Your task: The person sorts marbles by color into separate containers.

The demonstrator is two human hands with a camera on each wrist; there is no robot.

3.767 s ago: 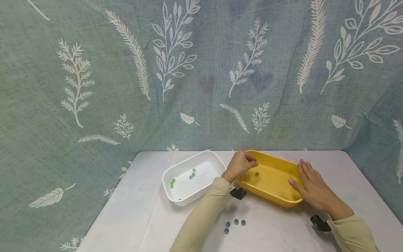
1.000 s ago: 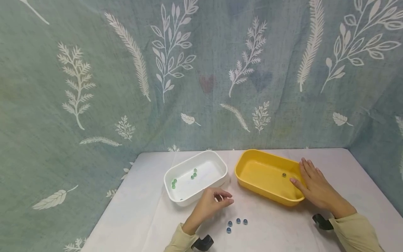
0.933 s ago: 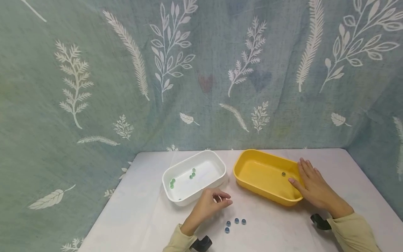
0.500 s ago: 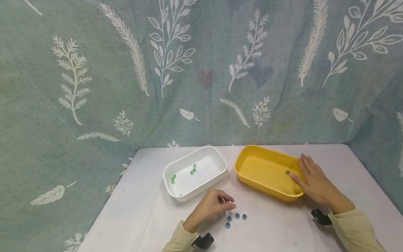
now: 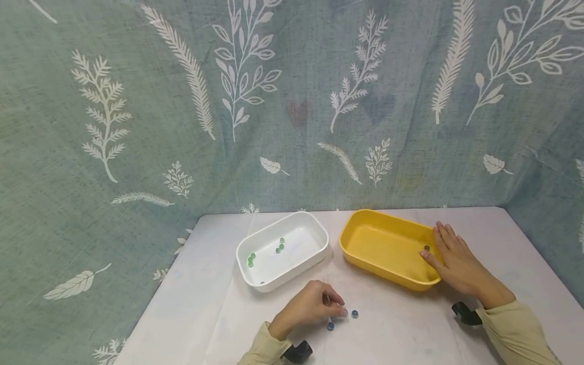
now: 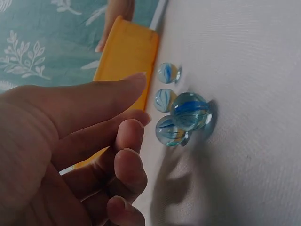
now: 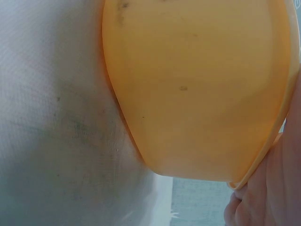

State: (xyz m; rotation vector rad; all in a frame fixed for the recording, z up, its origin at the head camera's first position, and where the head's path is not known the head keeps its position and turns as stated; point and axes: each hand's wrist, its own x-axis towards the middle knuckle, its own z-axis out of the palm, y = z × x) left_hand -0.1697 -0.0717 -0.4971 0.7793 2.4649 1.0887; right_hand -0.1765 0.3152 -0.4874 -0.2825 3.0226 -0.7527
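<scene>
My left hand [image 5: 312, 306], its fingers loosely bent, hovers at a small group of blue-streaked glass marbles [image 5: 355, 314] on the table. In the left wrist view, thumb and index fingertip are apart from the closest marble [image 6: 190, 111], with nothing seen between them. The right hand [image 5: 463, 266] lies against the right end of a yellow tray [image 5: 388, 274], fingers straight along the rim and thumb over the inside. One dark-looking marble [image 5: 427, 248] sits in that tray near the thumb. In the right wrist view, the tray's outer wall [image 7: 188, 94] fills most of the picture.
A white tray [image 5: 292, 271] with several green marbles [image 5: 281, 247] stands left of the yellow one. The white-covered table [image 5: 182, 314] ends at a patterned cloth backdrop [image 5: 292, 152]. Black wrist devices [image 5: 298, 351] sit at both wrists.
My left hand came away from the yellow tray, then moved toward the blue marbles. The marble inside the yellow tray rolled to its right end. My right hand stayed at the rim.
</scene>
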